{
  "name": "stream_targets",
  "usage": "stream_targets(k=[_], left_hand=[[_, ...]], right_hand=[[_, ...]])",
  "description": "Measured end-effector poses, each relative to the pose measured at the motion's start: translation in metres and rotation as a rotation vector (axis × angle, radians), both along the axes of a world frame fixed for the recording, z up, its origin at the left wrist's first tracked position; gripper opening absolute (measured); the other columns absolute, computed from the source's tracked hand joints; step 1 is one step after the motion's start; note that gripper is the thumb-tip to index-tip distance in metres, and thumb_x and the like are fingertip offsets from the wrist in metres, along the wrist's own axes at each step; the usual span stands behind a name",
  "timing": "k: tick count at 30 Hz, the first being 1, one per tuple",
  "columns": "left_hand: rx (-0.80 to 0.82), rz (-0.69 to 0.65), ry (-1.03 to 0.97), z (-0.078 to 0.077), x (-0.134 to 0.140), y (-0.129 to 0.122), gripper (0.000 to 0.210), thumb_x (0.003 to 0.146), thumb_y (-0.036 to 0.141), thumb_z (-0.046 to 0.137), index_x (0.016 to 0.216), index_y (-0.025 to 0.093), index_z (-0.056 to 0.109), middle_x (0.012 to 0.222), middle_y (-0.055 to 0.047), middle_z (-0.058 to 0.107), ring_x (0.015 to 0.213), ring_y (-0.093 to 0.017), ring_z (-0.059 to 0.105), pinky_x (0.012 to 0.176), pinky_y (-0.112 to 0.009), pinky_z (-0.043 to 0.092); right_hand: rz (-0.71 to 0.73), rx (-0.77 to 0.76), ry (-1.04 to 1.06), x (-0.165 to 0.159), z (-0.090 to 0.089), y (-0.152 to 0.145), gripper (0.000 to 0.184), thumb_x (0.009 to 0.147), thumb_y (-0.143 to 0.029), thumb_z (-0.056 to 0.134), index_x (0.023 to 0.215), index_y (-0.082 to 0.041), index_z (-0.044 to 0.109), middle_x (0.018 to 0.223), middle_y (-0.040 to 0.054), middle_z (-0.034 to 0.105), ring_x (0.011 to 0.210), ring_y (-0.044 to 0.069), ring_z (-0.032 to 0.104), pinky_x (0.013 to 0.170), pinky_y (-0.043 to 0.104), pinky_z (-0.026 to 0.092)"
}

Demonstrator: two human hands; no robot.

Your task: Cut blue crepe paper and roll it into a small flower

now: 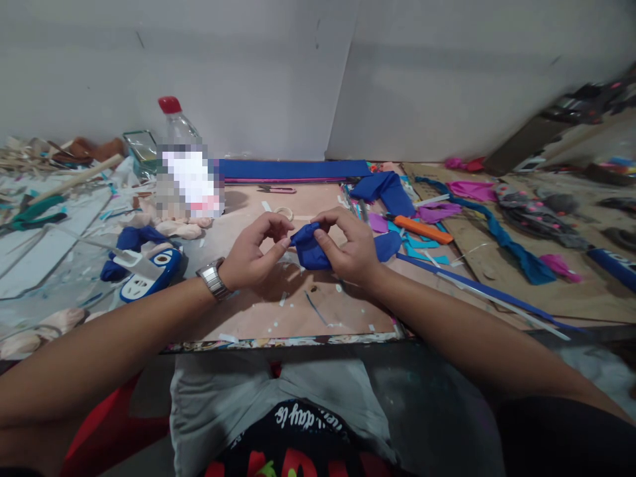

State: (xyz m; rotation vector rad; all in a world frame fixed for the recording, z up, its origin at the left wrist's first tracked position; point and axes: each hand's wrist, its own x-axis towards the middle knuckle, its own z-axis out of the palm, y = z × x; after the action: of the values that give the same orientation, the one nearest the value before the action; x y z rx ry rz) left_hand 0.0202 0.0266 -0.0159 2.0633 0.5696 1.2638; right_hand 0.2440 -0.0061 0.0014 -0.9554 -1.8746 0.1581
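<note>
A folded piece of blue fabric (311, 250) is held over the middle of the work board (278, 311). My right hand (352, 248) is closed round it, thumb on the near side. At its left edge, my left hand (258, 248) pinches a corner of the same fabric between thumb and fingertips. More blue cloth (387, 246) shows behind my right hand. Just beyond my hands lie a beige ring (285, 212), perhaps a tape roll, and small pink-handled thread snips (277, 190).
A bottle with a red cap (169, 105) stands back left, near a blue-and-white power strip (152, 275). To the right lie an orange utility knife (422, 229), blue strips (477, 291) and a twisted teal fabric band (501, 232). A long blue fabric strip (293, 169) runs along the wall.
</note>
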Motion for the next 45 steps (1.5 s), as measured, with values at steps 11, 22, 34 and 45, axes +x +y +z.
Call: stream_targets(k=[11,22,34,45], left_hand=[[0.074,0.017,0.103,0.0032,0.0016,-0.0027,0.017,0.106,0.035,0.050,0.098,0.021,0.055,0.090,-0.004,0.058,0.081,-0.018,0.054,0.077,-0.033,0.047],[0.038,-0.001,0.046,-0.0025,0.0016,-0.0004,0.013,0.108,0.033,0.048,0.102,0.022,0.053,0.092,-0.003,0.056,0.081,-0.017,0.053,0.075,-0.032,0.046],[-0.119,0.099,0.006,0.0005,0.0013,-0.0023,0.018,0.102,0.037,0.058,0.096,0.020,0.058,0.087,-0.002,0.059,0.076,-0.015,0.055,0.074,-0.030,0.046],[-0.156,0.291,0.082,0.0039,0.0048,-0.0033,0.019,0.090,0.035,0.072,0.089,0.017,0.067,0.073,0.000,0.060,0.067,-0.014,0.053,0.064,-0.028,0.043]], right_hand=[[-0.013,-0.006,-0.003,-0.0004,0.0003,-0.0002,0.014,0.100,-0.034,0.059,0.104,-0.023,0.067,0.093,0.0049,0.070,0.085,0.022,0.065,0.084,0.041,0.052],[0.000,-0.036,0.093,-0.0007,-0.0003,0.0011,0.011,0.098,-0.031,0.062,0.101,-0.022,0.067,0.094,0.0046,0.070,0.084,0.021,0.065,0.082,0.038,0.052],[-0.051,0.050,0.043,0.0006,0.0009,0.0024,0.011,0.095,-0.032,0.068,0.099,-0.022,0.067,0.089,0.0036,0.069,0.080,0.020,0.064,0.079,0.038,0.051],[-0.018,0.087,0.000,-0.0035,0.0006,-0.0014,0.009,0.093,-0.032,0.072,0.095,-0.024,0.068,0.085,0.0036,0.069,0.082,0.023,0.066,0.079,0.041,0.051]])
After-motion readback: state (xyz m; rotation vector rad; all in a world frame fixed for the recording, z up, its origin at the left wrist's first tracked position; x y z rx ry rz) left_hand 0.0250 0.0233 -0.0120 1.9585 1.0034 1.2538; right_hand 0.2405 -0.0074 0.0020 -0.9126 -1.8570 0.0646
